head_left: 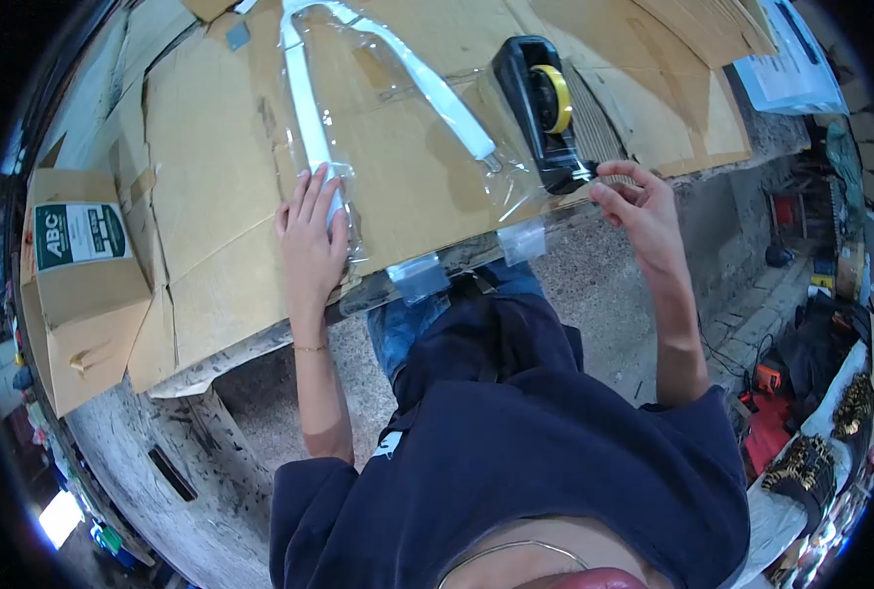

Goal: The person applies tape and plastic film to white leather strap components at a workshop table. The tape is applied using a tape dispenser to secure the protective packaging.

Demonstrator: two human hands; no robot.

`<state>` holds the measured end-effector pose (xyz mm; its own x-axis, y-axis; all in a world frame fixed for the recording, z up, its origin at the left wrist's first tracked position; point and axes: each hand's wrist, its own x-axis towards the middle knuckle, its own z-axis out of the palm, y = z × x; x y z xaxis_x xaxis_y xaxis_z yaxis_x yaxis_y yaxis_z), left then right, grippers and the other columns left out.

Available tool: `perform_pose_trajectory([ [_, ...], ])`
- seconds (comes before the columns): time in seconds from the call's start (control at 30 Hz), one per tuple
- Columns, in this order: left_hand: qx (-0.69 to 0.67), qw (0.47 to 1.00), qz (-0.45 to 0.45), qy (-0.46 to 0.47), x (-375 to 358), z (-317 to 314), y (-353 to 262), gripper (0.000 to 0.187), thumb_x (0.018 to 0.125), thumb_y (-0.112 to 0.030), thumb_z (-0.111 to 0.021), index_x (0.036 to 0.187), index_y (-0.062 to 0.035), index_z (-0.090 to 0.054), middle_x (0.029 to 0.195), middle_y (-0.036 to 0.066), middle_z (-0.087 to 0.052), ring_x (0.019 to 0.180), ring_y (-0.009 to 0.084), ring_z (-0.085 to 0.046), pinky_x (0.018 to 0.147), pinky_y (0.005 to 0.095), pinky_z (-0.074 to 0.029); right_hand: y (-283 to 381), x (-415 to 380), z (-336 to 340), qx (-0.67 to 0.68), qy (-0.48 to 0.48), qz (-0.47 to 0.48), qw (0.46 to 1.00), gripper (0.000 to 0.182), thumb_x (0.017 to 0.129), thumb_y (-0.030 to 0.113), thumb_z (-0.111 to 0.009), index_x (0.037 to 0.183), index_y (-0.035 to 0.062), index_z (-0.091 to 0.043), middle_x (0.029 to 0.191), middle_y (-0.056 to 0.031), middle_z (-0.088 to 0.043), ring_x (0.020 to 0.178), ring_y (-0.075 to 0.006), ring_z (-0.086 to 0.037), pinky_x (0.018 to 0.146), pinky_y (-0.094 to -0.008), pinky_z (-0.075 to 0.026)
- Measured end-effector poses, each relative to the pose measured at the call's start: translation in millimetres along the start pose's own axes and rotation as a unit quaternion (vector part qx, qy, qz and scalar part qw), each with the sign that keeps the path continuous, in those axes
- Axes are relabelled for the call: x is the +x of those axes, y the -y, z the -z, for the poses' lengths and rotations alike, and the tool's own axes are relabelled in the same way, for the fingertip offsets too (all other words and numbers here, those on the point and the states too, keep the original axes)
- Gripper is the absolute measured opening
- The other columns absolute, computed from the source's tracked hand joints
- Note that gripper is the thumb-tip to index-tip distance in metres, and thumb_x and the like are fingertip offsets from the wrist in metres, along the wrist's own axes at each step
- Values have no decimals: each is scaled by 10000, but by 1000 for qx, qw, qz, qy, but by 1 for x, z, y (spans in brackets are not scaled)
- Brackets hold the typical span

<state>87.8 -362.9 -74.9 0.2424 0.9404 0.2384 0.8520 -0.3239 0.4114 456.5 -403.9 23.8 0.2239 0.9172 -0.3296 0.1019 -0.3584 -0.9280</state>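
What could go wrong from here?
Likely risks:
1. Right hand has its fingertips at the near end of the tape dispenser; a cutting edge there could nick them.
2. Dispenser sits close to the table's front edge, so a hard pull might drag it off.
3. Clear plastic flaps overhang that edge and could snag on clothing.

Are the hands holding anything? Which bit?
The left hand just lies flat on the white strip. The right hand is at the near end of the tape dispenser; whether it pinches anything, I can't tell.
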Motion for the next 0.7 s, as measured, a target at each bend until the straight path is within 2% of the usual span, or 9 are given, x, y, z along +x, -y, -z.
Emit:
perform_pose_trajectory([
  [0.07, 11, 1000, 7, 4, -1, 2, -2, 378, 910, -195, -475, 1273, -113, -538, 1433, 47, -441, 1376, 227, -325, 1079, 454, -224, -7, 0, 1, -27, -8, 2, 1000, 223, 833, 19, -658, 1054, 44, -642, 741, 14, -617, 638, -28, -500, 551, -184, -378],
  [0.17, 10, 1000, 6, 2, -1, 1, -1, 388, 905, -191, -478, 1281, -115, -534, 1429, 47, -444, 1377, 229, -322, 1079, 457, -220, -15, 1, -1, -65, 0, 67, 996, 261, 833, 9, -646, 1090, 51, -643, 735, 41, -612, 647, -25, -509, 569, -184, -384],
  [0.23, 8, 1000, 9, 1, -1, 1, 0, 388, 903, -190, -479, 1280, -117, -537, 1430, 47, -444, 1376, 230, -324, 1079, 458, -221, -17, 1, -2, -174, 4, 116, 978, 342, 832, 8, -632, 1170, 61, -622, 751, -5, -629, 647, -63, -533, 599, -209, -412],
  [0.27, 4, 1000, 7, -1, -1, 1, 0, 388, 900, -188, -484, 1277, -116, -540, 1430, 48, -445, 1373, 235, -329, 1078, 460, -223, -17, -1, -5, -174, 7, 116, 978, 342, 832, 8, -632, 1170, 61, -622, 751, -5, -629, 647, -63, -533, 599, -209, -412],
  [0.33, 3, 1000, 10, -5, -1, 1, 0, 388, 897, -187, -488, 1274, -116, -543, 1430, 48, -445, 1370, 240, -334, 1077, 462, -224, -17, -6, -14, -295, -50, 182, 936, 414, 837, 4, -611, 1244, 78, -585, 774, -76, -626, 672, -118, -560, 634, -255, -447],
  [0.43, 18, 1000, 9, -5, 0, 2, -1, 381, 889, -186, -498, 1262, -129, -554, 1427, 46, -450, 1355, 246, -358, 1062, 466, -251, -15, -13, -18, -366, -57, 208, 905, 445, 846, 11, -600, 1280, 98, -562, 790, -128, -604, 716, -157, -577, 671, -287, -463],
  [0.5, 22, 1000, 6, -21, -2, -1, 5, 373, 883, -194, -507, 1247, -134, -563, 1419, 41, -459, 1352, 246, -364, 1050, 478, -269, -21, -28, -22, -376, -56, 184, 907, 445, 840, 3, -607, 1275, 77, -556, 788, -106, -607, 749, -156, -581, 695, -293, -470],
  [0.6, 25, 999, 15, -41, -7, 0, 7, 362, 871, -194, -522, 1222, -122, -577, 1428, 71, -436, 1325, 256, -392, 1043, 493, -276, 0, -48, -44, -316, -57, 236, 917, 394, 829, 0, -628, 1218, 40, -584, 804, -86, -617, 755, -155, -581, 713, -284, -472],
  [0.7, -17, 999, 15, -35, -6, 3, 3, 371, 869, -187, -533, 1232, -121, -567, 1457, 147, -365, 1249, 274, -450, 1055, 475, -274, 13, -48, -73, -242, -19, 271, 932, 189, 846, 21, -643, 1031, -17, -636, 831, -66, -635, 775, -127, -587, 734, -251, -471],
])
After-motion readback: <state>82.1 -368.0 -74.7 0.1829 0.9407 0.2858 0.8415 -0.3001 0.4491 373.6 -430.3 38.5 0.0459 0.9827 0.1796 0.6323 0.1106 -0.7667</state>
